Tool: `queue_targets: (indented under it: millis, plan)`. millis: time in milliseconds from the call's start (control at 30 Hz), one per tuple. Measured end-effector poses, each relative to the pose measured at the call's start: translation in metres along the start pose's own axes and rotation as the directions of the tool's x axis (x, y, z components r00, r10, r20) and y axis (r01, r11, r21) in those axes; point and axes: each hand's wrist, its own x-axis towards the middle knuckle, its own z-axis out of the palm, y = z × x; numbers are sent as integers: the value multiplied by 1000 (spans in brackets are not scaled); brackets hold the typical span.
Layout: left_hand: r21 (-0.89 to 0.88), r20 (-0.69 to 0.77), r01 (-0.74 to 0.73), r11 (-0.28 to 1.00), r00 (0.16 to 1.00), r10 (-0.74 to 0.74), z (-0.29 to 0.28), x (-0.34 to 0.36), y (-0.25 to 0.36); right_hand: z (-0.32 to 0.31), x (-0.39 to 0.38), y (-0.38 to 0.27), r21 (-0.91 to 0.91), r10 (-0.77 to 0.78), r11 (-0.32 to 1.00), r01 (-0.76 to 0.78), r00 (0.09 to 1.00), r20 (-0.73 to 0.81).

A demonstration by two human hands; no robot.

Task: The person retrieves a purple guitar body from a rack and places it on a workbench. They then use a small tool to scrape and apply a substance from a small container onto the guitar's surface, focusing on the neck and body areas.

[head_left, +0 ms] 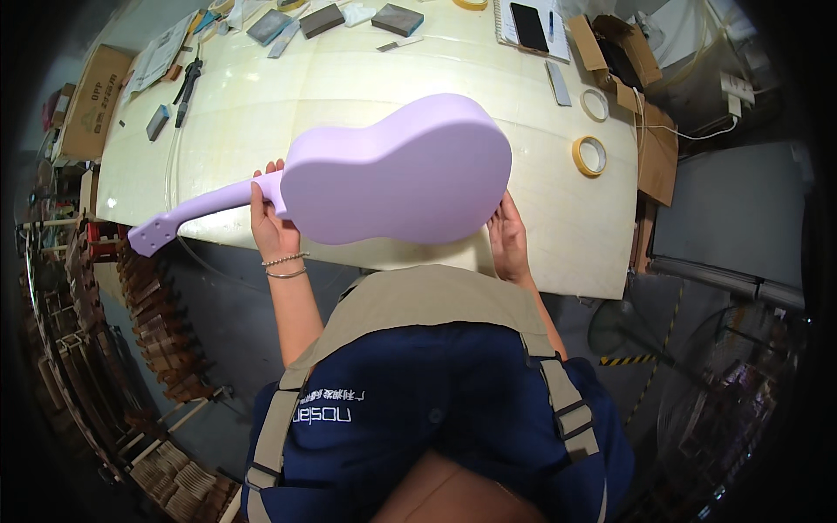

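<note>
A lilac ukulele body with its neck is held up over the near part of the table, its smooth back facing me. The headstock, pierced with several peg holes, points to the left. My left hand wraps round the neck close to where it joins the body, thumb on the near side and fingertips showing beyond it. At the rounded right end, my right hand supports the body's edge from below; part of its fingers is hidden behind the body. The front of the ukulele is out of sight.
The pale table carries sanding blocks at the back and a blow gun with a hose at left. Yellow tape, a phone and an open cardboard box are at right. Wooden necks hang on a rack lower left.
</note>
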Motion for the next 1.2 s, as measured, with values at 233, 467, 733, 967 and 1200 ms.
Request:
queue_targets:
  millis: [233, 467, 733, 967, 1200]
  plan:
    - [-240, 135, -12, 971, 990, 45, 8, -11, 14, 4, -3, 12, -32, 161, 986, -163, 985, -63]
    - [-140, 159, -81, 987, 982, 104, 19, -23, 16, 5, -5, 14, -2, 269, 962, -273, 952, -148]
    - [-66, 143, -125, 990, 981, 133, 25, -25, 16, 1, -3, 17, -75, 265, 957, -280, 949, -169]
    - [-6, 57, -172, 985, 983, 172, 32, -32, 13, 2, -1, 28, -214, 162, 952, -220, 952, -260]
    - [140, 258, -259, 956, 942, 217, 48, -35, 5, -6, 1, 24, -208, 122, 960, -188, 947, -297]
